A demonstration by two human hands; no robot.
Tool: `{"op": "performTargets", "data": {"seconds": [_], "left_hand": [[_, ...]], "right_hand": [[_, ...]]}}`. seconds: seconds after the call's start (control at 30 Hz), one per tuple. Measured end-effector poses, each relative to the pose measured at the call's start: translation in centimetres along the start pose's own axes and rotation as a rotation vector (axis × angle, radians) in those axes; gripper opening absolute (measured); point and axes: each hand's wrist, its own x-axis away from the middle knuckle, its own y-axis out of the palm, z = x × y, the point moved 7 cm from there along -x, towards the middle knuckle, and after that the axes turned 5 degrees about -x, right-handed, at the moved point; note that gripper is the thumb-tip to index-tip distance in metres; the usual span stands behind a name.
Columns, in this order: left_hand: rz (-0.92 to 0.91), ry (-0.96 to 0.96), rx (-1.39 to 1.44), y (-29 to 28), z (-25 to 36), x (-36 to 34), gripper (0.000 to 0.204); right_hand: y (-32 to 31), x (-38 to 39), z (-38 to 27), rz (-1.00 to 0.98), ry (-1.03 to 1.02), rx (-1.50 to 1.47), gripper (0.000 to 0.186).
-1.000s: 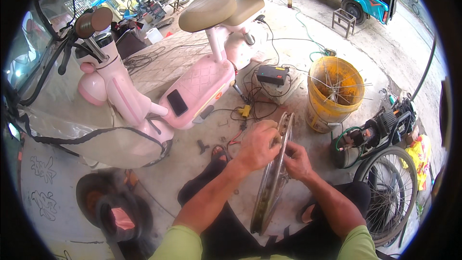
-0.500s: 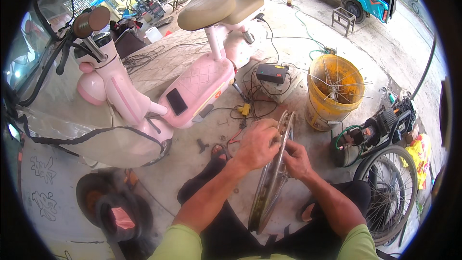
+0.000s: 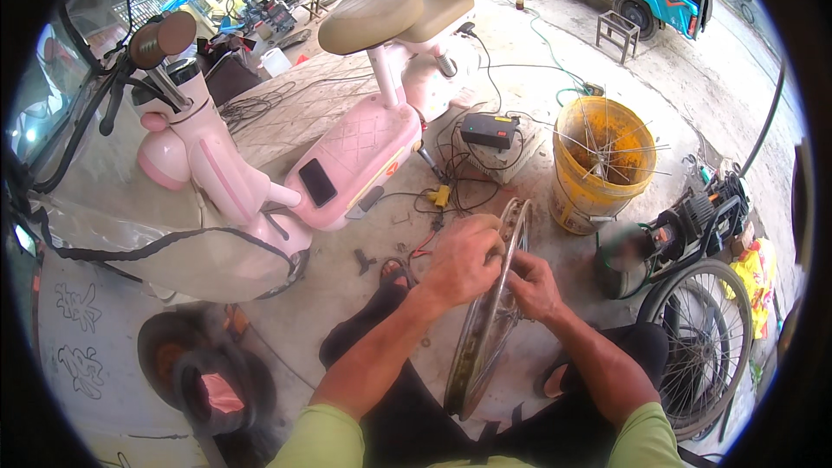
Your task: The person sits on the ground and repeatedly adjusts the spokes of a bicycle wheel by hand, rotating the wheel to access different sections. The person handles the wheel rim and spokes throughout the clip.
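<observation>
A bare metal wheel rim (image 3: 465,373) stands on edge between my legs, its flat outer face turned partly to the left. My left hand (image 3: 461,262) is closed at the upper part of the rim, with thumb and fingertips pinched against the outer face. What they pinch is too small to make out. On the other side, my right hand (image 3: 536,290) has its fingers bent and pressed together at the inner face. Thin spokes show inside the rim below it, and its fingertips are partly hidden by the rim.
A yellow bucket (image 3: 576,204) holding loose spokes stands ahead to the right, near an air compressor (image 3: 693,230) and a spoked wheel (image 3: 735,342). A pink electric scooter (image 3: 355,152) fills the left. Beyond lie a black charger box (image 3: 490,131) and cables; black tires (image 3: 256,381) lie lower left.
The rim's lower end has shifted very slightly to the left. Both hands keep their places on it, with barely any finger movement visible.
</observation>
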Motion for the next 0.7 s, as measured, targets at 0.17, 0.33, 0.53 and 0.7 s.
{"op": "performTargets", "data": {"seconds": [0.17,0.33,0.53,0.7], "left_hand": [[-0.033,-0.019,0.104,0.4,-0.3,0.4,0.014],[0.042,0.021,-0.008,-0.7,0.6,0.0,0.012],[-0.056,-0.021,0.105,0.6,-0.5,0.2,0.012],[0.066,0.008,0.033,-0.6,0.5,0.0,0.010]], "right_hand": [[-0.1,0.1,0.3,-0.016,0.030,0.034,0.029],[-0.2,0.1,0.0,0.012,0.034,0.024,0.029],[-0.5,0.0,1.2,-0.017,0.063,0.031,0.028],[-0.1,0.0,-0.3,0.032,0.044,-0.014,0.027]]}}
